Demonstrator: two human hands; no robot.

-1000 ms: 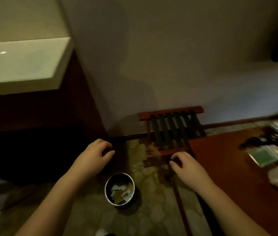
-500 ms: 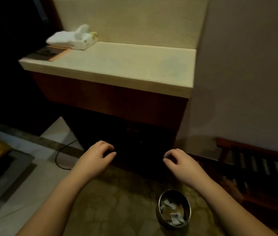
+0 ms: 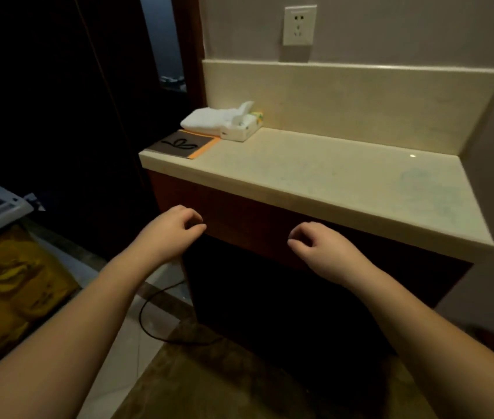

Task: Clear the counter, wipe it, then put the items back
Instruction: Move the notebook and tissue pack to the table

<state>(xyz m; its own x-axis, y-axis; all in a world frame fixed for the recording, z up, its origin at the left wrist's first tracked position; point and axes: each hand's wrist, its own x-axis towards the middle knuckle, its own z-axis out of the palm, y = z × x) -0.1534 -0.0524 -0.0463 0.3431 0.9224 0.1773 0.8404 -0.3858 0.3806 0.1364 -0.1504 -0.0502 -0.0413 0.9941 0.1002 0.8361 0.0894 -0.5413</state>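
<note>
Both hands hung in front of the bench (image 3: 315, 176), below its front edge and level with the dark wood panel under the top. The left hand (image 3: 171, 229) and the right hand (image 3: 321, 246) each had loosely curled fingers that held nothing and touched nothing.

The things on the bench all sat at its far left end, well apart from both hands. A folded white towel (image 3: 206, 120) lay against the back corner, with a tissue box (image 3: 244, 127) just beside it on the right, one tissue standing up from its slot. In front of them a flat dark card with an orange border (image 3: 183, 144) lay at the left front corner.

The bench top was pale, smooth stone with a rounded front lip and a matching upstand along the wall. Faint bluish marks showed near its right end. A white wall socket (image 3: 299, 24) sat above the upstand.

The middle and right of the top were bare. A wall closed off the right side. A thin black cable (image 3: 149, 313) curled on the floor tiles at the cabinet's left foot.
</note>
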